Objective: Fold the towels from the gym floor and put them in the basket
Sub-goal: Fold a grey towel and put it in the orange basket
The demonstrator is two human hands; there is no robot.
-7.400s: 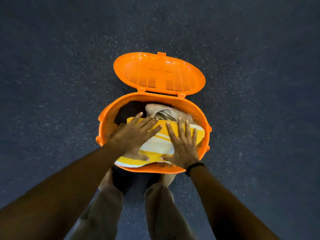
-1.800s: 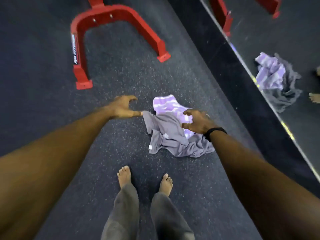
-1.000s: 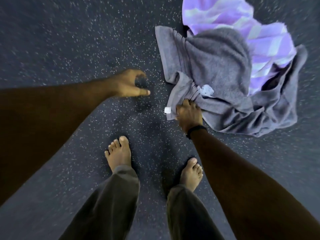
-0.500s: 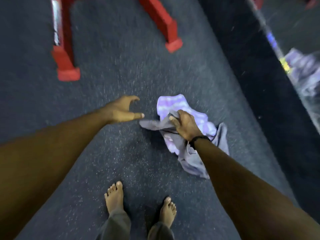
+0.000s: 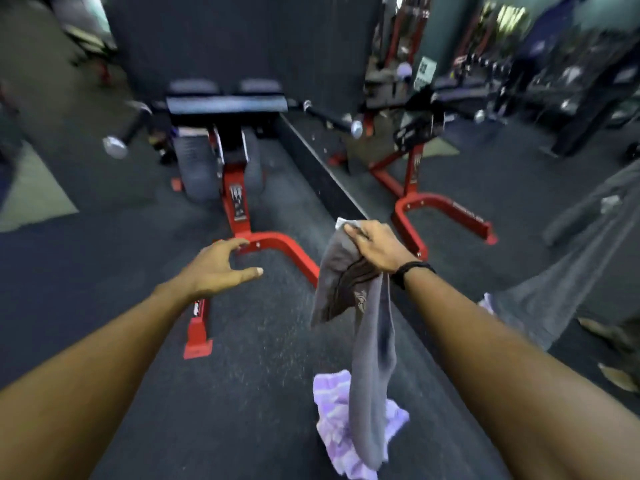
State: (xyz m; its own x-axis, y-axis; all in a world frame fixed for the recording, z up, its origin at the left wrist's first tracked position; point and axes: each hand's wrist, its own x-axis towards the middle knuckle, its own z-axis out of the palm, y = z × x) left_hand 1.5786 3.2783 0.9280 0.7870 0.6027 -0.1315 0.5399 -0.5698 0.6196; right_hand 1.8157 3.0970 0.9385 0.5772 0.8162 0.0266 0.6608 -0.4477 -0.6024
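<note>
Nearest: two bare forearms reach forward from the bottom corners over the floor, a dark rubbery surface with fine pale speckles.

Purple towel: soft, striped in pale lilac, crumpled in a loose heap on the floor low and right of centre. The lower part of the grey towel hangs in front of it and hides its middle.

Grey towel: matte terry cloth, lifted off the floor, hanging as a long narrow drape. Upper part bunches into folds with a darker ribbed band; a small white tag shows at the top corner.

Right hand: grip closed on the top edge of the grey towel, fingers curled over the bunched cloth. Black band on the wrist.

Left hand: holding nothing, grip wide, fingers spread and lightly bent, thumb out toward the grey towel. Clear gap between this hand and the cloth.

Open floor lies left of the towels and under the left arm.

Further: a red bench frame, tubular steel with a U-shaped foot, just beyond the hands; black pads above it, blurred.

Right: mirror with a dark base strip running diagonally. The basket is out of view.
</note>
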